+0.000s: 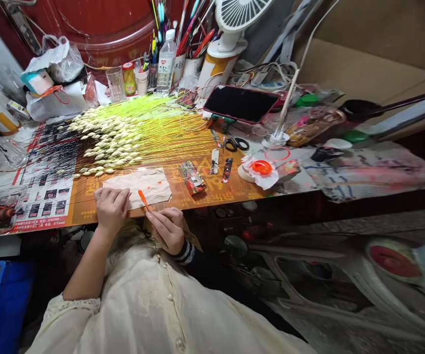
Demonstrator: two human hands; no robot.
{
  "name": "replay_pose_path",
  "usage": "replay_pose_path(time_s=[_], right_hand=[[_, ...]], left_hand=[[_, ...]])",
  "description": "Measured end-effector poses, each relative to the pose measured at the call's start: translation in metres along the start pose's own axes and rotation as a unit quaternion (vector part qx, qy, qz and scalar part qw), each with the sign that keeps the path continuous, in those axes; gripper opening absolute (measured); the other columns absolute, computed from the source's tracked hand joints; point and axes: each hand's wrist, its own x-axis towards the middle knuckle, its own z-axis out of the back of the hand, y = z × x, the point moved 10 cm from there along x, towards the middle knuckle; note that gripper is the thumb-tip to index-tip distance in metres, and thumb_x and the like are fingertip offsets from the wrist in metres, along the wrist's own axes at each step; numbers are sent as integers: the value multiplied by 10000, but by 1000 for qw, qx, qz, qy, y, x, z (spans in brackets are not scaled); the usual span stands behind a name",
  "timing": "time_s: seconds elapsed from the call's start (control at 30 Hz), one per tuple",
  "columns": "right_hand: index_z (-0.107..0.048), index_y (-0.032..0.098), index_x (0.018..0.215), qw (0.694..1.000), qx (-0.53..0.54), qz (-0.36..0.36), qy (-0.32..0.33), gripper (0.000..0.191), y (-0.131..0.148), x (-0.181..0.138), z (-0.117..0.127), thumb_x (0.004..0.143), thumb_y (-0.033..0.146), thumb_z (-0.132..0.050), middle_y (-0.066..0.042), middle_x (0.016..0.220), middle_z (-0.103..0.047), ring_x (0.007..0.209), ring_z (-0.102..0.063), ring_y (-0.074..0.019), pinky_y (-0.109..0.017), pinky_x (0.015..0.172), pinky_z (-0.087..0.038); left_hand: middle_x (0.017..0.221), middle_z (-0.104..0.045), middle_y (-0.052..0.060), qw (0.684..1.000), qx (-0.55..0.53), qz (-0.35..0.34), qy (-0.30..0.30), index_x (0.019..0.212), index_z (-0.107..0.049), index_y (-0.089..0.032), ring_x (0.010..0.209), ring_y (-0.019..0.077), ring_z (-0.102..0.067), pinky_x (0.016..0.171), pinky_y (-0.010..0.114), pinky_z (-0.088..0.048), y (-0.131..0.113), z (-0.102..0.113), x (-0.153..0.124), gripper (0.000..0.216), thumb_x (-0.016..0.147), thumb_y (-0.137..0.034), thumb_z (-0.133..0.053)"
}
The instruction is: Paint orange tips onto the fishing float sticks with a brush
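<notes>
My right hand [167,229] pinches a small orange-coated stick [143,200], its wide end pointing up and away over the table edge. On the near edge of a pale cloth [156,183] rests my left hand [112,205], fingers bent and close together; what lies under them, if anything, is hidden. Small orange marks show on the cloth. Behind it lie many fishing floats [112,135] with cream bodies and thin yellow-green stems. A white holder with bright orange paint [261,167] stands to the right, on crumpled white paper.
Black scissors [236,144], a paint-stained block [192,178] and small strips [227,170] lie right of the cloth. Farther back are a tablet or phone [240,103], a water bottle [167,61], a white fan [230,29] and a glass [115,83]. A blue crate [9,300] stands lower left.
</notes>
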Motion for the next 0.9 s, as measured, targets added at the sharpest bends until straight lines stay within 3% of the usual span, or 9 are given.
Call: replay_pose_path(time_s=[0.63, 0.9], right_hand=[[-422, 260, 1475, 1000, -2, -2, -13, 618, 1, 4, 5, 893, 100, -555, -47, 1122, -717, 990, -553, -202, -421, 932, -456], [-468, 237, 1441, 999, 27, 27, -16, 566, 10, 4, 4, 895, 115, -554, -54, 1099, -723, 985, -563, -197, -439, 949, -471]], left_hand=[[867, -734, 44, 1000, -6, -1, -7, 1053, -692, -231, 851, 206, -581, 883, 413, -325, 1, 1, -1, 165, 942, -272, -577], [934, -726, 49, 999, 6, -6, -38, 1093, -687, -229, 912, 206, -589, 906, 400, -349, 9, 14, -7, 191, 928, -251, -595]])
